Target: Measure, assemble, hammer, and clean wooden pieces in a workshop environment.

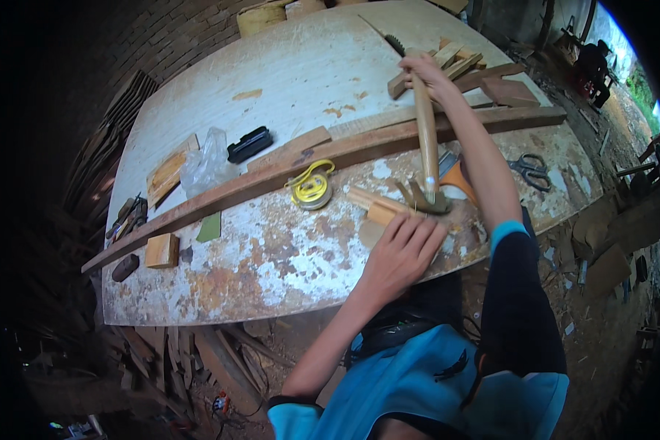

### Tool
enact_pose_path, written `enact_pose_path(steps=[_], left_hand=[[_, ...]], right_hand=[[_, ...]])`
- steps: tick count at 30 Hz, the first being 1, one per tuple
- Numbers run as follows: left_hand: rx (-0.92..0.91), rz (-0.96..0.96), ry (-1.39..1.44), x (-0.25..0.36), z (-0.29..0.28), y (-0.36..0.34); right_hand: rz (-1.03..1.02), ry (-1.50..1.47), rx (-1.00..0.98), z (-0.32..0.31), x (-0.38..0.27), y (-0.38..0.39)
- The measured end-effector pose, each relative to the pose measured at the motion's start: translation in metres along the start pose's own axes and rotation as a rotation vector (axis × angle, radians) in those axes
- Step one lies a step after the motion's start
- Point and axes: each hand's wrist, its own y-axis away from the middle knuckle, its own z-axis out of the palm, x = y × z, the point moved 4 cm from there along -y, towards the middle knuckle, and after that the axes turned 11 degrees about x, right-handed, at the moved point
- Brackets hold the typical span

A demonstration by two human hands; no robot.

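My right hand (425, 77) grips a long wooden hammer handle (425, 125) near its upper end. The metal claw head (429, 202) rests low, just beyond my left fingers, beside a thin nail at a small light wooden piece (381, 209). My left hand (407, 246) has curled fingers pressed on that piece. Right of the hammer lies an orange-handled tool (458, 180), partly behind my right arm, and black-handled scissors (532, 172). A yellow tape measure (312, 187) sits to the left.
A long brown beam (257, 183) crosses the worn table (271, 279). On it lie a plastic bag (202, 165), black case (249, 144), wood block (161, 251), small tools (132, 220) and wood offcuts (506, 92). A dark figure (594, 70) is at the far right.
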Motion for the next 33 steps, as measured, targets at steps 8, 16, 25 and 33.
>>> enact_pose_path(steps=[8,16,25,33], left_hand=[[0.092,0.052,-0.003,-0.016,-0.012,0.043],[0.094,-0.063,-0.061,-0.014,-0.005,0.056],[0.038,-0.383,0.192,-0.038,-0.004,0.053],[-0.112,-0.395,0.135,-0.049,-0.007,0.021]], right_hand=[[0.048,-0.764,-0.740,-0.063,-0.046,0.142],[0.057,-0.330,-0.635,-0.067,-0.053,0.208],[-0.332,0.367,-0.356,-0.053,-0.072,0.209],[-0.216,-0.066,-0.143,-0.075,-0.042,0.199]])
